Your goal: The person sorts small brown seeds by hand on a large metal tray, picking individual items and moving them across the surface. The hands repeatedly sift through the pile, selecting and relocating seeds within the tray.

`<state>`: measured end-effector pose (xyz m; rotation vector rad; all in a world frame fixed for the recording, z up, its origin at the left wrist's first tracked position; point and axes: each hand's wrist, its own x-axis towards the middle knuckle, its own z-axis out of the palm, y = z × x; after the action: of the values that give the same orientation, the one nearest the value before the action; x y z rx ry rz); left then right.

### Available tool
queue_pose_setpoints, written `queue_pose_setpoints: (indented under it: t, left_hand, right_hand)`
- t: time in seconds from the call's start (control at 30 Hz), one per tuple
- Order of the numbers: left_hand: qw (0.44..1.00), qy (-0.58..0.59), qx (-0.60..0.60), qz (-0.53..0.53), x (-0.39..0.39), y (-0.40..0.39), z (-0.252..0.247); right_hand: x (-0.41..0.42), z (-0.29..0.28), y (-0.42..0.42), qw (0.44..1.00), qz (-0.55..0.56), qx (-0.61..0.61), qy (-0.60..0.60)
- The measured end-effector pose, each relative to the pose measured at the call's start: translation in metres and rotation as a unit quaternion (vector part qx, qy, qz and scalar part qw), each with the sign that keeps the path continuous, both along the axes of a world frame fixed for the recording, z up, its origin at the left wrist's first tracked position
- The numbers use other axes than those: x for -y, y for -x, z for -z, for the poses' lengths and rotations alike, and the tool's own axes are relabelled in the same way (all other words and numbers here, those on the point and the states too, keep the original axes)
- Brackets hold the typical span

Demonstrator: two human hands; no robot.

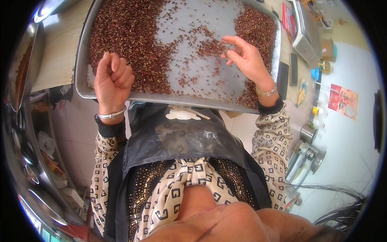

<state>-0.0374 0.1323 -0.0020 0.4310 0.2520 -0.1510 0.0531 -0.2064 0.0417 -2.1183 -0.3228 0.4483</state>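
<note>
A wide, shallow metal tray (193,102) lies before me. A thick heap of dried red Sichuan peppercorns (130,36) covers its left part, and a smaller heap (257,27) runs along the right side. Scattered peppercorns (208,47) dot the bare metal between them. My left hand (114,79) is above the front left of the tray, fingers curled inward; nothing shows in it, though the inside of the curl is hidden. Over the right part hovers my right hand (246,62), its index finger stretched out and thumb apart, close to the scattered peppercorns. No held object is visible there.
A large metal pan (25,66) with brown contents stands at the left. To the tray's right are a dark flat object (283,80), a narrow dark block (293,69) and a grey-white appliance (307,36). Bottles (326,66) and a metal pot (308,133) stand farther right.
</note>
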Motion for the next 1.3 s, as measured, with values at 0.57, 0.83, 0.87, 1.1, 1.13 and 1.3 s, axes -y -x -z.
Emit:
queue_pose_setpoints:
  t: [0.57, 0.83, 0.87, 1.1, 1.13, 1.3]
  left_hand:
    - [1.000, -0.004, -0.012, 0.001, -0.007, 0.002, -0.004]
    - [1.000, -0.012, -0.024, 0.005, -0.007, 0.002, -0.006]
    - [1.000, -0.013, -0.025, 0.003, -0.007, 0.002, -0.005]
    - [1.000, -0.018, -0.025, 0.007, -0.009, 0.001, -0.001]
    - [1.000, -0.017, -0.023, 0.010, -0.010, 0.001, 0.000]
    - [1.000, -0.003, -0.003, 0.017, -0.011, 0.001, 0.001]
  right_hand:
    - [0.014, -0.001, 0.042, 0.924, -0.228, 0.244, 0.186]
    - [0.030, 0.001, 0.039, 0.955, -0.144, 0.178, 0.191]
    - [0.031, 0.005, 0.038, 0.957, -0.126, 0.182, 0.188]
    - [0.021, 0.011, 0.033, 0.972, -0.078, 0.159, 0.154]
    - [0.018, 0.011, 0.032, 0.969, -0.088, 0.168, 0.159]
    - [0.010, 0.021, 0.021, 0.956, -0.118, 0.196, 0.182]
